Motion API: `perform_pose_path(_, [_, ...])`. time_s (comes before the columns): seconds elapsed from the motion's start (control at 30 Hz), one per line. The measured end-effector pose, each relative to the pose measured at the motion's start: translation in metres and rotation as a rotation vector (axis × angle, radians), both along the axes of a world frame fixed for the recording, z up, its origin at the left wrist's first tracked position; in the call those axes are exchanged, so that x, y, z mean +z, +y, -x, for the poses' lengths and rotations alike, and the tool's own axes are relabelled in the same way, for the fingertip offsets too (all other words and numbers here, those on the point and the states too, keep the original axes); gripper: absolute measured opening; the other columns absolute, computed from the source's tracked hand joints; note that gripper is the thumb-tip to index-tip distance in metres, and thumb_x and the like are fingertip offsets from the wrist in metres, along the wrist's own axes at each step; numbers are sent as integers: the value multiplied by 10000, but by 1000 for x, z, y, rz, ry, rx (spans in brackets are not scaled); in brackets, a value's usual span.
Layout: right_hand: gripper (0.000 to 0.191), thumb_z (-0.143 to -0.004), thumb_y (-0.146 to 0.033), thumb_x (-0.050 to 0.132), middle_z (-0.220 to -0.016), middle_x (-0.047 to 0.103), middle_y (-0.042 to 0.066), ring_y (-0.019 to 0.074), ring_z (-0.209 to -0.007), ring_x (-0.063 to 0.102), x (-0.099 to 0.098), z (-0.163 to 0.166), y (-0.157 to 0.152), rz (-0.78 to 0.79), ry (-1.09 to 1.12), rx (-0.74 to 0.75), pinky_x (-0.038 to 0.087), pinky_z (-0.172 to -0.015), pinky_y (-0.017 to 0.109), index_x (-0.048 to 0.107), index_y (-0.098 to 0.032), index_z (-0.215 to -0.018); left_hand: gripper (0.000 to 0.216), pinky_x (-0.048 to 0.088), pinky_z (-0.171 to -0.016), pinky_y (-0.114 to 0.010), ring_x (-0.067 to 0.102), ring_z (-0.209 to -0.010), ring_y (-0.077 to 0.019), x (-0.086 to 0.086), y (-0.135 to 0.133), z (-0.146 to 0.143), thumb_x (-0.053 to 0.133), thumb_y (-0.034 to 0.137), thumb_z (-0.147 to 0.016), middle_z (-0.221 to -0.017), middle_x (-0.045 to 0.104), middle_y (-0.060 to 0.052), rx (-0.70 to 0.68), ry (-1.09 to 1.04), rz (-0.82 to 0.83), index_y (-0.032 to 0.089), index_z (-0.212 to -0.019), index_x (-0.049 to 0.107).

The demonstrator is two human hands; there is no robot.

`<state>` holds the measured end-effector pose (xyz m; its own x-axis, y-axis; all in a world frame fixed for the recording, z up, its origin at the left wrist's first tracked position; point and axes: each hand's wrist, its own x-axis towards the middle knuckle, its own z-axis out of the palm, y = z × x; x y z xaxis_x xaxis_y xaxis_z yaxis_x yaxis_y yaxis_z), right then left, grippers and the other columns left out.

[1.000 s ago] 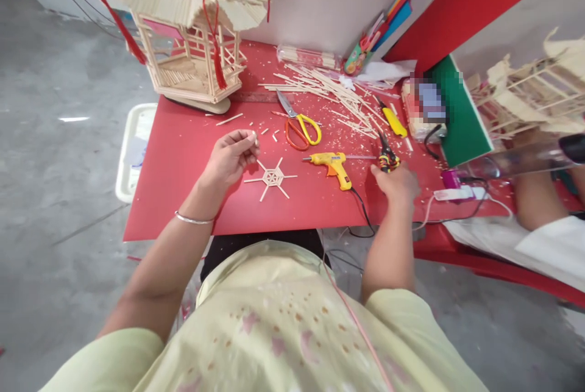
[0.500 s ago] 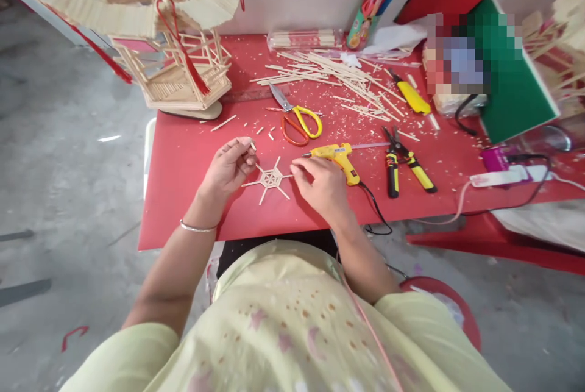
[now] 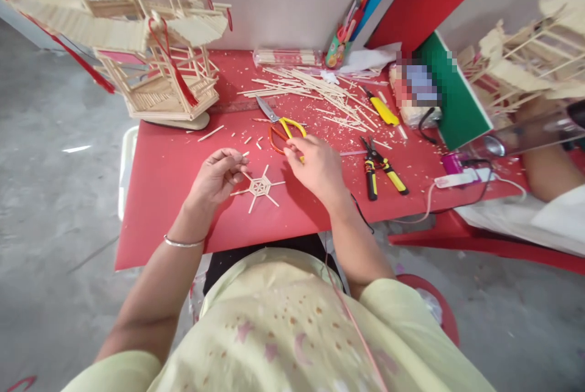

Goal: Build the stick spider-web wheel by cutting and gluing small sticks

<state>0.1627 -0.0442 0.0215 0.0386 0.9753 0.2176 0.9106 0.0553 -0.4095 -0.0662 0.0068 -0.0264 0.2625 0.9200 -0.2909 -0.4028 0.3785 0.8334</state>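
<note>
My left hand (image 3: pixel 218 175) is closed, pinching a short piece of wooden stick (image 3: pixel 245 153) between thumb and fingertips. Beside it on the red table lies a six-armed star of thin sticks (image 3: pixel 260 187), with a small hexagonal web at its middle. My right hand (image 3: pixel 316 166) is right of the star, its fingers curled at the handles of the scissors (image 3: pixel 282 124), which have one red and one yellow loop. Whether it touches them, or what is in its fingers, I cannot make out. The yellow glue gun is hidden under this hand; only its glue stick (image 3: pixel 353 153) and cable show.
A stick-built pavilion model (image 3: pixel 169 87) with red tassels stands at the back left. Loose sticks (image 3: pixel 315 93) lie scattered behind the scissors. To the right are pliers (image 3: pixel 381 169), a yellow cutter (image 3: pixel 382 109), a power strip (image 3: pixel 461 178) and another person's arm (image 3: pixel 546 154).
My right hand has moved from the star's right arm up to the scissors' handles, covering the glue gun. My left hand still pinches the stick piece. The view has shifted, and another person's arm has appeared.
</note>
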Motion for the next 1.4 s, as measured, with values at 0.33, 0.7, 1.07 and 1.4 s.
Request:
perform_pose_path(0.33, [263,-1009,-336,506,-976,763,65,232,-842,684,-3,-25,-7,73,-126,-122,462,-715,343,754,-262,-1054,195,552,-591,-148,657,-621,-62,-3,-3,1,830,161,-768,-762,697,-18,-32,-63,-8,123,-936,738])
perform_pose_path(0.7, [269,-990,-326,514,-993,789,35,217,-856,693,6,-17,32,145,-49,11,450,-738,312,773,-286,-1048,271,527,-537,-159,629,-577,-65,-6,-1,4,855,278,-770,-770,672,7,-23,-100,-14,145,-917,670])
perform_pose_path(1.07, [216,-953,-333,606,-1078,783,33,198,-930,691,2,22,95,302,-34,201,483,-801,303,775,-280,-1077,299,504,-495,-156,654,-609,-72,-7,3,5,848,303,-787,-930,705,-15,76,-109,-39,175,-921,613])
perform_pose_path(1.4, [297,-975,-350,549,-1179,764,43,206,-1000,682,-5,-60,96,259,20,130,494,-896,321,764,-273,-1165,317,482,-494,-149,579,-544,-53,-7,5,1,854,329,-777,-783,659,25,18,-71,-45,178,-897,602])
